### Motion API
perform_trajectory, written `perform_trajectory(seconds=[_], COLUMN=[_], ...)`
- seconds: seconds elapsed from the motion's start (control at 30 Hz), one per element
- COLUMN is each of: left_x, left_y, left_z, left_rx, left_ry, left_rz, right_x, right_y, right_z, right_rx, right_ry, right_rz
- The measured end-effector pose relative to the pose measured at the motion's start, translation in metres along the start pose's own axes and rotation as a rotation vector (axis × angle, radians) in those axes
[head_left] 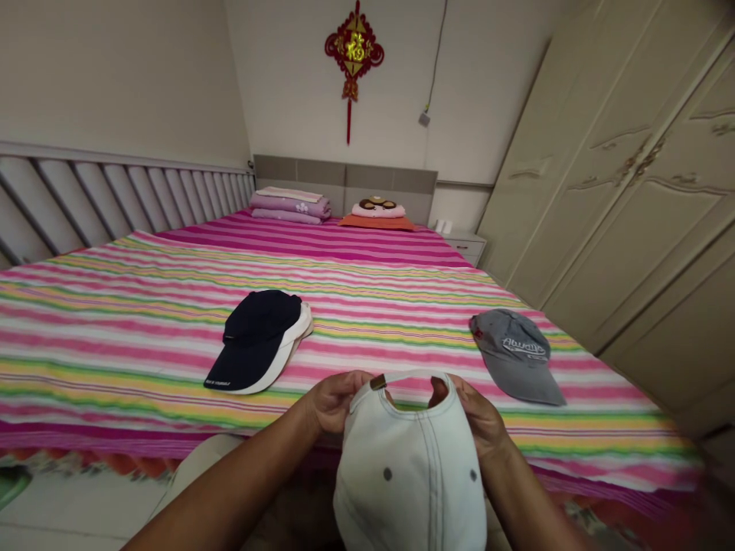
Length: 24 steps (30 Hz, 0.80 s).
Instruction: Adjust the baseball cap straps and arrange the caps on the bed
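Observation:
A pale white baseball cap (410, 474) is held up close to me, its back opening and strap with a brown-metal clasp turned toward the bed. My left hand (338, 399) grips the cap's edge beside the clasp. On the opposite side of the opening, my right hand (478, 413) pinches the edge, its fingers partly inside. A navy cap (258, 337) lies on the bed to the left, resting over a white cap (287, 348) that shows along its right side. To the right lies a grey cap (517, 353) with white lettering, its brim pointing toward me.
A striped sheet (367, 306) covers the bed. Folded purple bedding (290, 208) and a pink-and-orange stack (377, 216) rest by the headboard (390, 177). A slatted rail (115, 191) runs along the left; a wardrobe (620, 207) and nightstand (466, 246) stand at the right.

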<state>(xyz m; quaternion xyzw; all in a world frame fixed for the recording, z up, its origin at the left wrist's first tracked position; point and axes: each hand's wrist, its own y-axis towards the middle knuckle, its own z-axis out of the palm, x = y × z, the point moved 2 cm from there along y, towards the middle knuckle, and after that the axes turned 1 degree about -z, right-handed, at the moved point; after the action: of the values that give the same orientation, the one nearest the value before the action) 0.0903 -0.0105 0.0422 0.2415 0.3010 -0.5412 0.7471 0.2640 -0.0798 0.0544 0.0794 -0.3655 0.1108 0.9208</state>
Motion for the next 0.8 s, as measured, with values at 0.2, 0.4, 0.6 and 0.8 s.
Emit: perform_trajectory(seconds=[0.2,0.4,0.6,0.8], left_x=[0.006,-0.007,-0.003,-0.003], left_y=[-0.001,0.004,0.005,0.005], left_z=[-0.005,0.007,0.000,-0.006], left_rx=[-0.070,-0.127,-0.185,-0.118], left_ry=[-0.135,-0.241,-0.290,-0.064], left_rz=[0.077,0.249,0.257,0.183], right_x=[0.008,0.019,0.005,-0.003], right_y=[0.011,0.015,0.012,0.007], right_z=[0.001,0.002,0.001,0.006], right_rx=[0.049,0.188,0.219,0.206], right_ry=[-0.043,-0.158,-0.130,-0.159], right_rz=[0.051,0.219,0.199,0.210])
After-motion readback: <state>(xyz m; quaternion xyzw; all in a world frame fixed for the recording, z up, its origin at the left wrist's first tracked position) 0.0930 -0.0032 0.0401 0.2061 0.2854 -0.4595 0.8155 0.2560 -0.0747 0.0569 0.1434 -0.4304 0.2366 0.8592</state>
